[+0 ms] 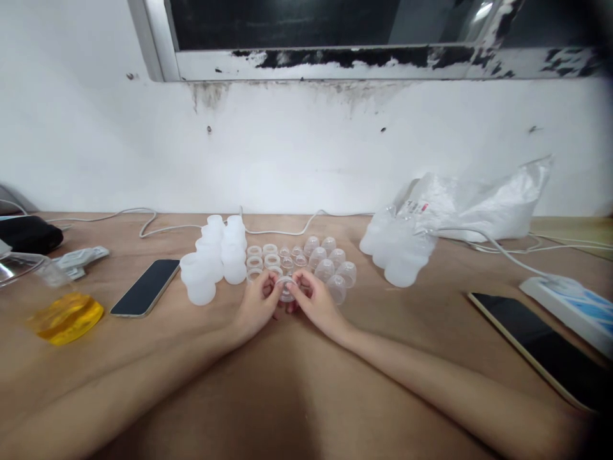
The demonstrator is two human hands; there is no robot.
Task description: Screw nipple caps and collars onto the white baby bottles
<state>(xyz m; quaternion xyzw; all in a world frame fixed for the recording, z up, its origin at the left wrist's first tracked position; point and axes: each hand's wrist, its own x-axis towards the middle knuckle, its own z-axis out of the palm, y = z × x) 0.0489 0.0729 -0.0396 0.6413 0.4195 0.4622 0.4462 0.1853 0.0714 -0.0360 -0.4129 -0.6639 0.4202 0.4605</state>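
Between my two hands is a small translucent ring-shaped piece (286, 289), its round rim facing up. My left hand (260, 298) grips it from the left with thumb and fingers. From the right side my right hand (313, 300) holds the same piece, thumb on its edge. Just beyond my hands stand rows of whitish rings (255, 262), small clear domed pieces (300, 260) and larger clear dome caps (324, 269). Frosted white cups (200, 281) are grouped in rows to the left of the rings.
A phone (146, 287) and a bottle with yellow liquid (69, 316) are on the left. To the right are bagged white cups (401, 262), a full plastic bag (493, 198), another phone (531, 345) and a white box (569, 306). White cables (287, 231) run along the wall.
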